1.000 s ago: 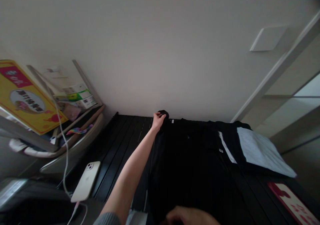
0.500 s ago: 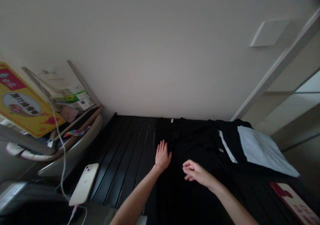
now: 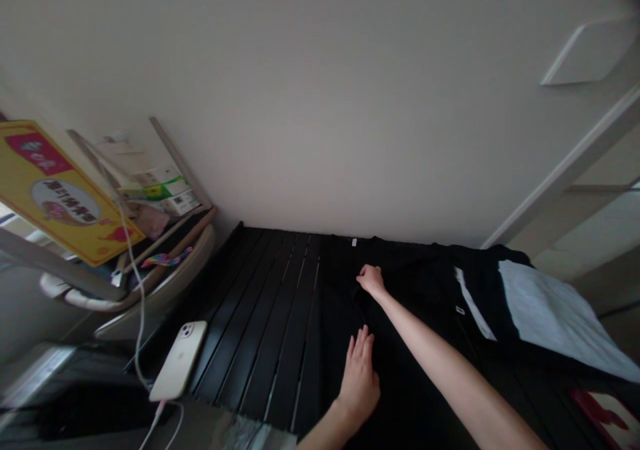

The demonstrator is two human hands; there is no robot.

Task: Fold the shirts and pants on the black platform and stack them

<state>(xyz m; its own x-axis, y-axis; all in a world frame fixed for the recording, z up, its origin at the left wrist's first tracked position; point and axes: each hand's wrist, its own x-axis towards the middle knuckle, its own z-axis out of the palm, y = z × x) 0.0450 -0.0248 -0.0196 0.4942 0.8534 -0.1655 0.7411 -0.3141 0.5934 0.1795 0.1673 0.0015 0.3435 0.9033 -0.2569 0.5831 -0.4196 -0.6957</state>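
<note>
A black cloth garment (image 3: 415,283) lies spread on a dark slatted surface (image 3: 265,317), with a small white tag at its far edge. My right hand (image 3: 371,280) reaches across to the garment's upper middle, its fingers bunched at a dark fold. Whether they pinch the cloth is hard to see. Nearer to me, my left hand (image 3: 359,377) rests on the garment's left side, palm down with fingers apart, holding nothing.
A white phone (image 3: 179,360) with a cable (image 3: 141,303) lies left of the slats. Beyond it lean a yellow printed board (image 3: 60,190) and small boxes (image 3: 160,193). A pale grey sheet (image 3: 555,320) lies on dark cloth at right, above a red-and-white card (image 3: 607,420).
My right hand has moved from the garment's middle to its far part. My left hand has slid nearer to me. The whole view has shifted slightly rightward.
</note>
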